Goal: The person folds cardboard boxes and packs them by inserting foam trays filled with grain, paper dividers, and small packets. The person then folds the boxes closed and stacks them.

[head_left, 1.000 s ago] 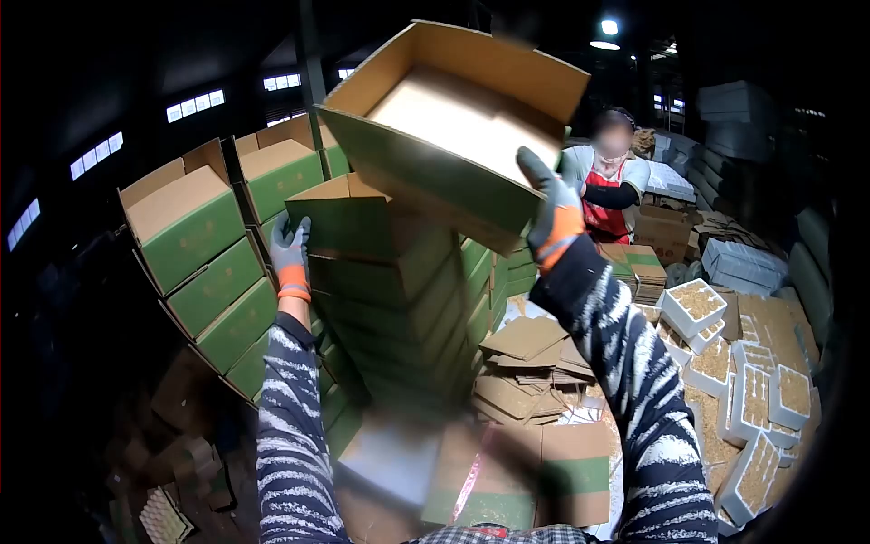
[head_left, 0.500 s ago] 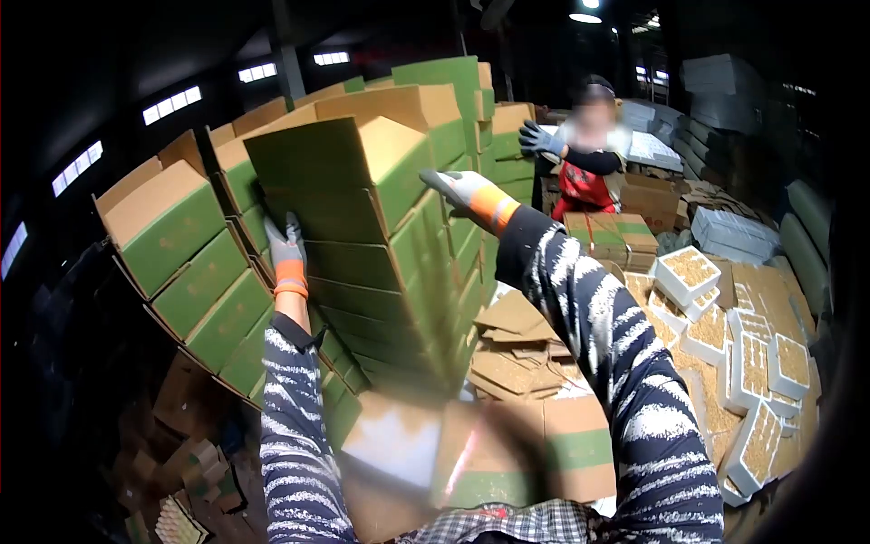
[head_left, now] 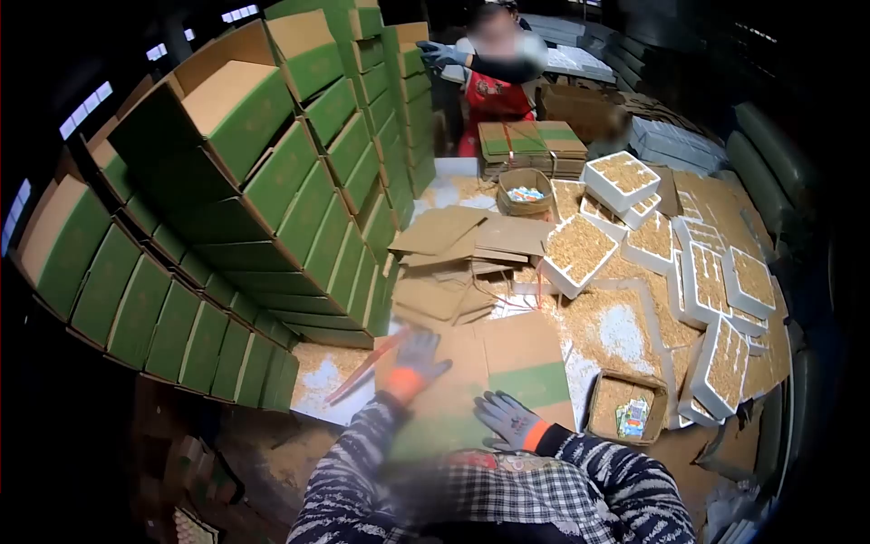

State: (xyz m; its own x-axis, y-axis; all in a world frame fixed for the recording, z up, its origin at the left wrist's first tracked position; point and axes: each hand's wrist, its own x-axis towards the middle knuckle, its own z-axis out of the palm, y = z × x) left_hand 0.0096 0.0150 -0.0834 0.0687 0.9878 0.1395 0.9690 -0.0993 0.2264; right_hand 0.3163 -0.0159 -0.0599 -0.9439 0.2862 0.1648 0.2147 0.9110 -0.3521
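Observation:
A flattened brown and green cardboard box (head_left: 526,349) lies in front of me at the near side of the table. My left hand (head_left: 417,364), in a grey glove with an orange cuff, rests on its left part, fingers spread and a little blurred. My right hand (head_left: 509,421), gloved alike, lies flat on the green band near the close edge, fingers apart. Neither hand grips anything. Just left of my left hand a thin red strip (head_left: 364,370) lies along the table surface.
Tall stacks of green open-topped cartons (head_left: 313,218) rise at the left. Loose brown cardboard sheets (head_left: 444,258) lie beyond my hands. White foam trays of grainy filling (head_left: 580,252) crowd the right, near a small carton of packets (head_left: 627,408). A co-worker (head_left: 497,82) stands behind tied cardboard (head_left: 533,145).
Both my hands have left the carton stack and come down onto the flattened box. My view has tilted down and shifted, showing more of the table.

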